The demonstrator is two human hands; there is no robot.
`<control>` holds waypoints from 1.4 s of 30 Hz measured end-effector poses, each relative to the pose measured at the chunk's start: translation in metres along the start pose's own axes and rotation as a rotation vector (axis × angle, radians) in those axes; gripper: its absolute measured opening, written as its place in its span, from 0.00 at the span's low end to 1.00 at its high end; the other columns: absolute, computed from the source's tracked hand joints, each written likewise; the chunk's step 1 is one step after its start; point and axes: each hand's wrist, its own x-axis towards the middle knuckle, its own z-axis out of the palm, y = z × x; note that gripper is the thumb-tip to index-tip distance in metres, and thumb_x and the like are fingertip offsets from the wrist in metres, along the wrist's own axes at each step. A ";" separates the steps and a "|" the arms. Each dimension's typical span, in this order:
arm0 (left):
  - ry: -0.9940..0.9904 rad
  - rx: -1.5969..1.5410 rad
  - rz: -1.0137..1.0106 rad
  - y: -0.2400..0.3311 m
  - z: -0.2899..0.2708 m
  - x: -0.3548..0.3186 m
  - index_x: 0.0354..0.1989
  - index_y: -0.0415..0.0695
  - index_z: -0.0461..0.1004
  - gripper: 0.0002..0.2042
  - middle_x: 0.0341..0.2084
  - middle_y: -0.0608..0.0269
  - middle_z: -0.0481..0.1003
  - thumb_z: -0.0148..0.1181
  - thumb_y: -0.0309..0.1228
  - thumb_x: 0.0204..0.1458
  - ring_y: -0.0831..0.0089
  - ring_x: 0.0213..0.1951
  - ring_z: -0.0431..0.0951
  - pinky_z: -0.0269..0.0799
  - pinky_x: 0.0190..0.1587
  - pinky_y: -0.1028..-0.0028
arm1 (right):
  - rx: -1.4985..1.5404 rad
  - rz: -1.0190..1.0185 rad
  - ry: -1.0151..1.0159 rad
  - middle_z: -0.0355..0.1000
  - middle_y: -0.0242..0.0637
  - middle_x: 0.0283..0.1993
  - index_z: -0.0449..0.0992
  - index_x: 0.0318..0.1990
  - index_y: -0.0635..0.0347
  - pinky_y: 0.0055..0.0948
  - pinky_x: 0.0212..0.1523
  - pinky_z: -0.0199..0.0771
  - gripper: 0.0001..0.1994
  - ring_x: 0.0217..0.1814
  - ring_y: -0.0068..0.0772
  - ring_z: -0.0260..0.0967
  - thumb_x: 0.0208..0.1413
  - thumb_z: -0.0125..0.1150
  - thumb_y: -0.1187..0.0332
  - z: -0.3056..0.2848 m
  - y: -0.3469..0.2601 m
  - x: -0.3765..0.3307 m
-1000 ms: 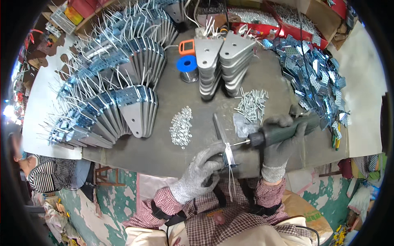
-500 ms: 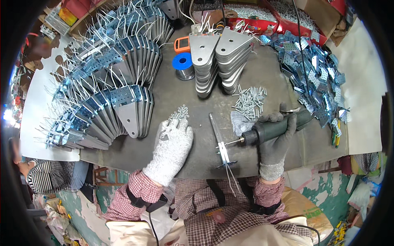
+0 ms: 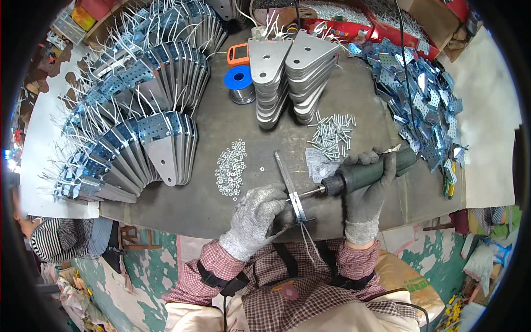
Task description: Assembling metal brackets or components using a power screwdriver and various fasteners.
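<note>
Metal plate [image 3: 289, 185] stands edge-on over the near edge of the counter [image 3: 221, 119], between the two gloved hands, white wires [image 3: 311, 243] hanging from its near end. Right hand [image 3: 369, 199] has its grip wrapped round a dark green power driver [image 3: 359, 176], bit pointing left at the plate's right face. Left hand [image 3: 259, 209] is at the plate's left face, fingers curled; cannot tell whether its grip pinches a nut or only braces the plate. Judgement on handling: hold the bit square to the plate, press lightly, back the far face with the left fingertips, and mind the glove's fabric near anything that spins. Further out: loose nuts [image 3: 231, 169] left of the plate, one lone nut [image 3: 262, 169] between; screws [image 3: 333, 135] to the far right, beside a clear bag [image 3: 319, 166]. Far centre, two stacks of triangular plates [image 3: 269, 58], with a blue-topped spool [image 3: 239, 77] left of them. Wired plate rows [image 3: 166, 155] fan out at left; perforated brackets [image 3: 420, 102] heap up at right.
</note>
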 end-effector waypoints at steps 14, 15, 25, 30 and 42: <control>-0.034 -0.010 0.028 -0.002 0.000 0.011 0.42 0.45 0.72 0.23 0.47 0.54 0.77 0.73 0.29 0.35 0.51 0.50 0.78 0.72 0.51 0.55 | -0.027 -0.009 0.005 0.68 0.27 0.34 0.69 0.49 0.55 0.37 0.50 0.72 0.15 0.38 0.25 0.68 0.67 0.60 0.55 0.001 -0.001 -0.001; -0.046 -0.011 0.026 -0.003 -0.002 0.013 0.42 0.45 0.72 0.23 0.46 0.54 0.77 0.73 0.29 0.35 0.51 0.49 0.78 0.72 0.50 0.55 | -0.015 -0.003 -0.002 0.68 0.27 0.35 0.69 0.50 0.55 0.37 0.51 0.72 0.15 0.38 0.25 0.68 0.67 0.60 0.54 0.000 -0.001 0.000; 0.093 -0.172 -0.002 -0.010 0.002 0.013 0.43 0.45 0.73 0.20 0.46 0.55 0.77 0.70 0.23 0.40 0.54 0.46 0.80 0.75 0.44 0.60 | -0.076 -0.018 0.031 0.67 0.27 0.34 0.69 0.50 0.54 0.38 0.50 0.73 0.16 0.38 0.27 0.68 0.67 0.59 0.53 0.004 0.003 0.001; -0.005 -0.060 -0.013 0.008 -0.011 0.036 0.41 0.43 0.76 0.13 0.43 0.55 0.79 0.66 0.23 0.46 0.53 0.48 0.79 0.73 0.49 0.59 | -0.165 -0.011 0.136 0.66 0.27 0.33 0.68 0.47 0.51 0.38 0.49 0.73 0.15 0.38 0.28 0.68 0.67 0.57 0.50 0.018 -0.003 -0.007; -0.173 0.052 -0.029 0.024 -0.011 0.039 0.36 0.37 0.76 0.10 0.45 0.54 0.79 0.61 0.23 0.43 0.50 0.50 0.79 0.72 0.52 0.55 | 0.069 -0.048 0.093 0.64 0.25 0.33 0.70 0.49 0.50 0.38 0.50 0.73 0.18 0.38 0.24 0.66 0.64 0.60 0.47 0.006 0.006 -0.011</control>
